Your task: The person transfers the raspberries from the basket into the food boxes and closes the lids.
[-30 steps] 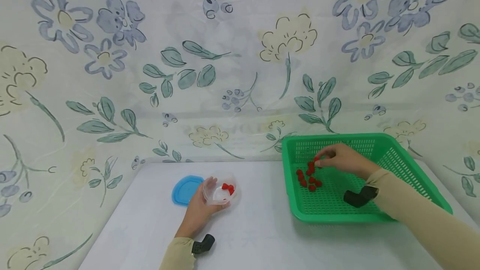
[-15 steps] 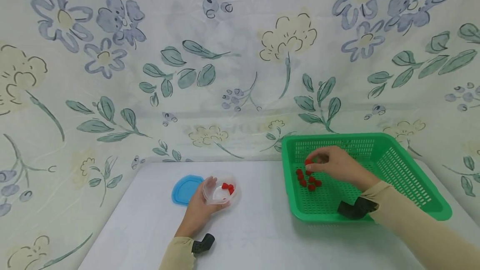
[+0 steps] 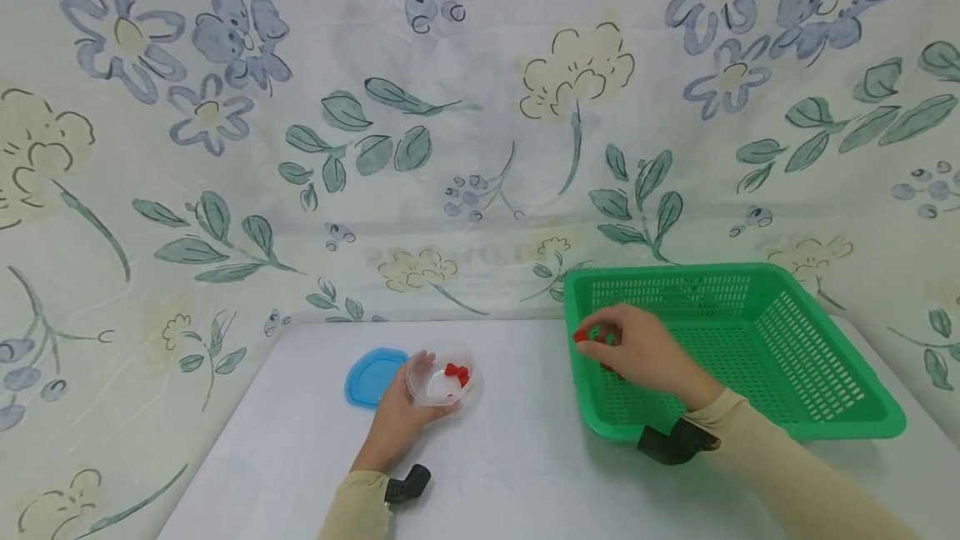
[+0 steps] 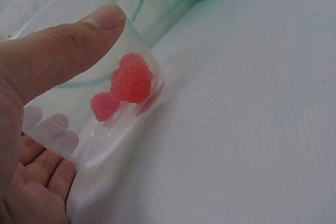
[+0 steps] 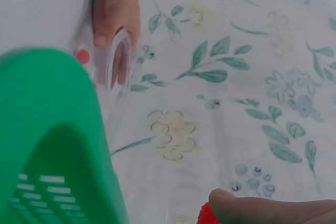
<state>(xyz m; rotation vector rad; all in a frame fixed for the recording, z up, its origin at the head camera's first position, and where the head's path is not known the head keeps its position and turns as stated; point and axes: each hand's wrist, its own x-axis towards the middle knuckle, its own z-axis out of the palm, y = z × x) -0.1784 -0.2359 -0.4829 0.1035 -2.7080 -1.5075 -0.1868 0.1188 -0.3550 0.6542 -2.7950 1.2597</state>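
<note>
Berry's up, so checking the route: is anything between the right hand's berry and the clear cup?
Nothing visible. The right hand pinches a berry above the basket left rim; only bare table lies between it and the cup, held by the left hand. The lid lies beyond.

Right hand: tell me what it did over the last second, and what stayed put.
The right hand pinched a red raspberry out of the pile in the green basket, lifted it and carried it left to the basket's near-left rim. The left hand kept gripping the clear container beside the blue lid; neither shifted.
</note>
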